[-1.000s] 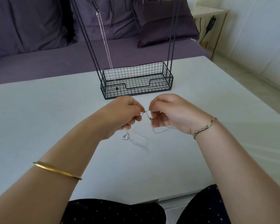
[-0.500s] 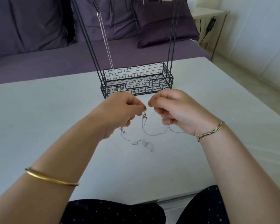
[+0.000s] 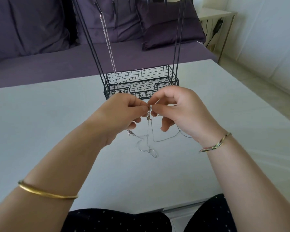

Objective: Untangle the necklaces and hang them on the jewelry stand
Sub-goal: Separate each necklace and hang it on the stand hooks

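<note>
Thin silver necklace chains point(image 3: 148, 138) hang tangled from my fingertips down to the white table point(image 3: 57, 131), ending in a small loop on its surface. My left hand point(image 3: 122, 113) and my right hand point(image 3: 179, 111) each pinch the chains at one spot, fingertips almost touching, just in front of the stand. A small cross pendant point(image 3: 148, 118) dangles below the pinch. The black wire jewelry stand point(image 3: 141, 84) has a mesh basket base and tall rods. One silver necklace point(image 3: 110, 51) hangs on it at the left, reaching into the basket.
A purple sofa point(image 3: 40, 61) with cushions runs behind the table. A small side table point(image 3: 214, 15) with a cable stands at the back right. My knees in dark dotted fabric point(image 3: 117, 220) sit at the table's near edge.
Both hands have risen and moved toward the stand, lifting the chains off the table. More chain now hangs free, and the cross pendant dangles below the pinch.
</note>
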A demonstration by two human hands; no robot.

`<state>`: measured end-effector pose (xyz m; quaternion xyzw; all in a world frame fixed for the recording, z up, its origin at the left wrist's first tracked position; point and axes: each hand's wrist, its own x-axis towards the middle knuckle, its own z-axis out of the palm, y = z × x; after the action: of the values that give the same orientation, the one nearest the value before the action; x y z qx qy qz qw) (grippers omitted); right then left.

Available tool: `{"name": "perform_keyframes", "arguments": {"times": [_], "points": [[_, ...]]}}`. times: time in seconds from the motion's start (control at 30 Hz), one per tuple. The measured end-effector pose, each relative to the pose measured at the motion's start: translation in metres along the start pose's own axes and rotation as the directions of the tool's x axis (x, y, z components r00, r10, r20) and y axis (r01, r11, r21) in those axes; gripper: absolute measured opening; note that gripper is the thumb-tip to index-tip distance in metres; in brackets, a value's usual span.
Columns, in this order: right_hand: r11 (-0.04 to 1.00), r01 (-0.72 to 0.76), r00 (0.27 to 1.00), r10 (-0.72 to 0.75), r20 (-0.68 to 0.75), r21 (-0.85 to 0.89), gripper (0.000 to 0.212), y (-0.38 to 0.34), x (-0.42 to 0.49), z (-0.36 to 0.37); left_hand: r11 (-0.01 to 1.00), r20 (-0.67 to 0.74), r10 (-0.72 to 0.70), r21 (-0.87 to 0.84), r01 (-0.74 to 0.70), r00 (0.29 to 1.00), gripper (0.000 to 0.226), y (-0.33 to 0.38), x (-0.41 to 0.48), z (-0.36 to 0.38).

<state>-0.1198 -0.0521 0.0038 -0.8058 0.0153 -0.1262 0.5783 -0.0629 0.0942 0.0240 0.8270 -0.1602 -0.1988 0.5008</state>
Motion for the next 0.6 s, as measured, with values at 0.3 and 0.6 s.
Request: {"name": "perform_keyframes", "arguments": {"times": [0.3,0.6], "points": [[0.941,0.129,0.980,-0.170,-0.107,-0.314,0.008,-0.002,-0.001,0.006,0.995,-0.002,-0.034,-0.094,0.034,0.999,0.017,0.001,-0.001,-0.001],[0.891,0.181,0.958,-0.255,-0.128,-0.416,0.011,-0.005,-0.002,0.010,0.999,-0.047,0.024,-0.043,-0.026,0.999,0.015,0.006,-0.003,0.003]]}}
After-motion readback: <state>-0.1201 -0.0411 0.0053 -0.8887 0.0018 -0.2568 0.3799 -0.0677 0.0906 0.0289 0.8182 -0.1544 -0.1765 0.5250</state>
